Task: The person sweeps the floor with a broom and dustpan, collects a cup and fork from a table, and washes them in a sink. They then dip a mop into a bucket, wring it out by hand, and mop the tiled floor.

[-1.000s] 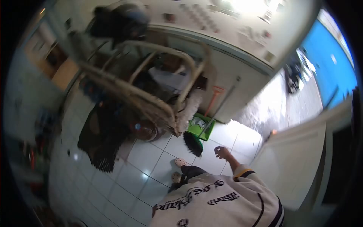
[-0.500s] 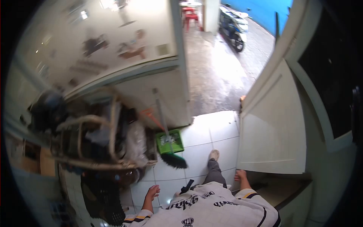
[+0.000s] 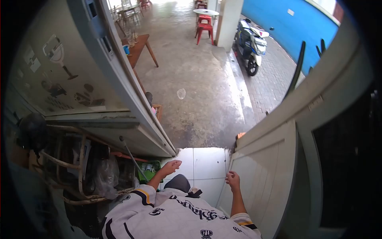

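Observation:
My left hand [image 3: 170, 167] is held out over the white tiled floor, just right of a grey broom handle [image 3: 132, 156] and a green dustpan [image 3: 150, 170]. Its fingers are loosely bent, with nothing visible in them. Near the white door [image 3: 267, 167], my right hand [image 3: 233, 180] hangs with its fingers slightly curled and apart. It holds nothing that I can see, and whether it touches the door cannot be made out. Between the hands shows one bent knee in grey trousers [image 3: 177, 183].
A doorway leads onto a concrete floor [image 3: 195, 107] with a crumpled clear plastic piece [image 3: 181, 94]. Beyond stand a wooden table [image 3: 139, 47], red stools [image 3: 205, 30] and a parked motorbike [image 3: 250, 46]. A metal rack [image 3: 82, 167] holding plastic bags is at my left.
I have moved forward and the view has turned toward the doorway. The rack, broom and dustpan now sit lower and further left. Both hands have risen in view.

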Demonstrator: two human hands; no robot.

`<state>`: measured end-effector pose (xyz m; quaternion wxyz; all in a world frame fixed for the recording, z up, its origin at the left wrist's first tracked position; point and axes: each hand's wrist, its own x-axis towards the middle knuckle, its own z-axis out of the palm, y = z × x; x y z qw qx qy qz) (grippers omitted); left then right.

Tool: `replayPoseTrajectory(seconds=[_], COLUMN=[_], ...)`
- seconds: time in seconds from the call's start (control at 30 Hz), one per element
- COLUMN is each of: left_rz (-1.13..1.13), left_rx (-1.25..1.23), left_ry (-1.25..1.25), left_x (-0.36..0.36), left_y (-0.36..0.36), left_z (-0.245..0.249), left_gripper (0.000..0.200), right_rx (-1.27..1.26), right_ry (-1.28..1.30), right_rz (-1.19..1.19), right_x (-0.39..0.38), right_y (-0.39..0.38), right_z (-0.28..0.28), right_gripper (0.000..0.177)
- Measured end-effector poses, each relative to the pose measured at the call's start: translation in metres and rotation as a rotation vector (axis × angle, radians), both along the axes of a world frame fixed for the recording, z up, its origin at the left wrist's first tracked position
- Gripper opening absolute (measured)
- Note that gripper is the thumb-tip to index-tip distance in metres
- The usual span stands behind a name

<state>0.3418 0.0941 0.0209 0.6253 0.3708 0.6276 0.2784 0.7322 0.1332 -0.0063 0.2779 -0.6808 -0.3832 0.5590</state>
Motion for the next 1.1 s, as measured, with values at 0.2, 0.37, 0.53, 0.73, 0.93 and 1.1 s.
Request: replayPoseTrajectory(seconds=[0.2,0.37,0.53,0.73,0.93,1.1], left_rz=[0.255,0.234,0.374,0.576,0.771,0.906], left_rx=[0.079,0.148,0.299,0.154,0.085,0.169], left_ry=[-0.143,-0.19,-0.22,-0.27,-0.265,-0.147], left_x=[-0.01,-0.015,-0.069,-0.161,-0.259,-0.368], left_y=[0.147,0.277,0.39,0.475,0.617,0.701], left_z=[0.017,-0.013,0.035,0.03,0.011,0.023], left_gripper=[0.046,0.04,0.043,0.049,0.047,0.047], right_rx=[0.283,0.319,0.381,0.42,0.464,0.582], right_ry=[0.053,0.081,0.007,-0.018,0.043,0.013], right_rz=[0.389,0.548,0.679,0.858,0.977,1.234], right_x=[-0.107,-0.17,-0.217,-0.32,-0.468,-0.643], right_y=[0.206,0.357,0.489,0.669,0.856,0.997], right_z=[0.063,0.097,0.113,0.099,0.106,0.106], right_gripper=[0.039,0.04,0.045,0.05,0.05,0.054])
